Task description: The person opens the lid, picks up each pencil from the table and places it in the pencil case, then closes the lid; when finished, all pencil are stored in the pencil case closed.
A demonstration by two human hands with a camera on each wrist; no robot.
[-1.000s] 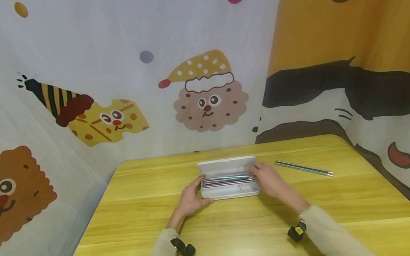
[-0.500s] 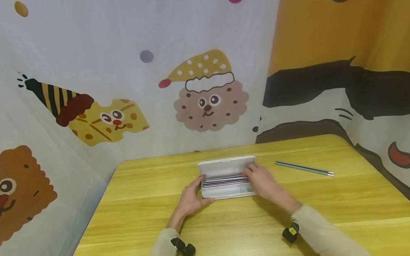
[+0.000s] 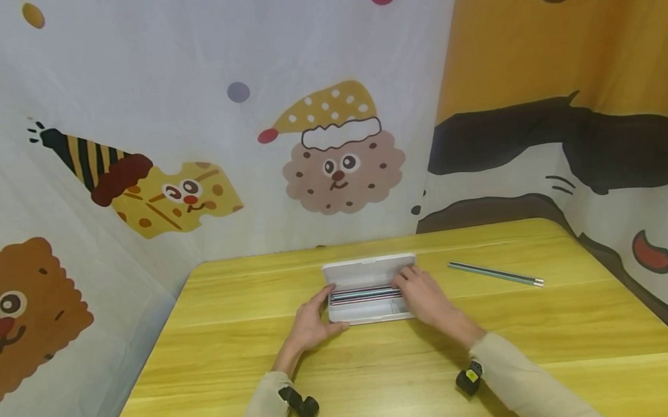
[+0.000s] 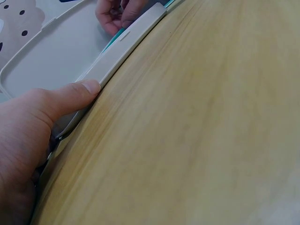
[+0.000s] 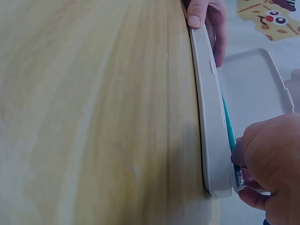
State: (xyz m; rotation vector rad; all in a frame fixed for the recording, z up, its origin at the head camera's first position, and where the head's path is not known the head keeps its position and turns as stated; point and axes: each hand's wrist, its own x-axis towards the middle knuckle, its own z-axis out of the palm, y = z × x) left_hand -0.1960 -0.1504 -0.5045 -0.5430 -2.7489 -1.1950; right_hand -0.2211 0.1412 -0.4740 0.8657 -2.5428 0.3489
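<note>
A white pencil case [image 3: 361, 313] lies on the table with its lid [image 3: 365, 272] raised at the back. Several pencils [image 3: 366, 295] lie lengthwise inside. My left hand [image 3: 310, 323] grips the case's left end, its thumb against the front wall [image 4: 126, 49] in the left wrist view. Over the case's right end, my right hand [image 3: 424, 296] pinches a green pencil [image 5: 228, 123] close to its metal-banded end. In the right wrist view that pencil slants up a little above the case's rim. My right fingers hide the pencils' right ends in the head view.
Two green and dark pencils [image 3: 496, 274] lie side by side on the yellow wooden table [image 3: 375, 374], right of the case. A curtain [image 3: 193, 71] with cartoon prints hangs behind the table. Each wrist carries a small black camera [image 3: 306, 409].
My right hand has moved slightly left along the case, and the pencils inside have shifted into a neater row. My left hand and the two pencils on the table stay put.
</note>
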